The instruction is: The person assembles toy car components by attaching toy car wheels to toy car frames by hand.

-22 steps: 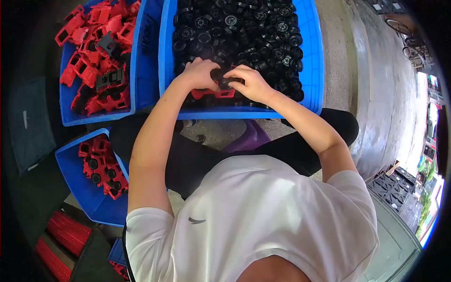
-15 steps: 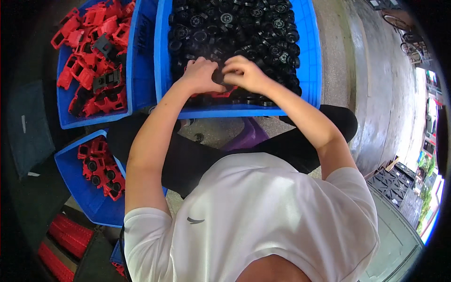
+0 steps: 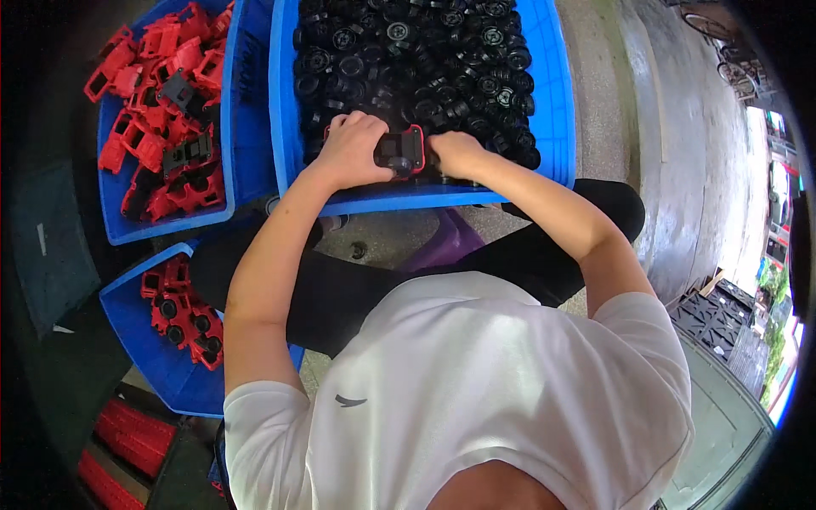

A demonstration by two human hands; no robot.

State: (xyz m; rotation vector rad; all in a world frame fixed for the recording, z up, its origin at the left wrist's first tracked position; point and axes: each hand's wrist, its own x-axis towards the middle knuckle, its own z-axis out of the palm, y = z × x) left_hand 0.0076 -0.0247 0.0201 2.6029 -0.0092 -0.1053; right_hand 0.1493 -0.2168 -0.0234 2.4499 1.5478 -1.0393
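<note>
My left hand (image 3: 351,153) is closed round a toy car body (image 3: 403,151), red at the edges with a black underside turned up. It is held over the near edge of a heap of black toy wheels (image 3: 425,51). Just to the right of the car body's end is my right hand (image 3: 459,155), its fingers curled low over the wheels. Whatever those fingertips grip is hidden from view. The wheels fill a big blue bin (image 3: 554,110) in front of me.
At the left stands a blue bin (image 3: 161,229) of red car bodies (image 3: 140,140), some with black undersides. Nearer, a smaller blue bin (image 3: 161,374) holds red cars with black wheels (image 3: 183,310). One loose wheel (image 3: 358,250) lies on the floor by a purple object (image 3: 446,242).
The car body, mostly hidden by my hands before, now shows its underside. My right hand has moved right and down, away from my left hand. The view has shifted slightly.
</note>
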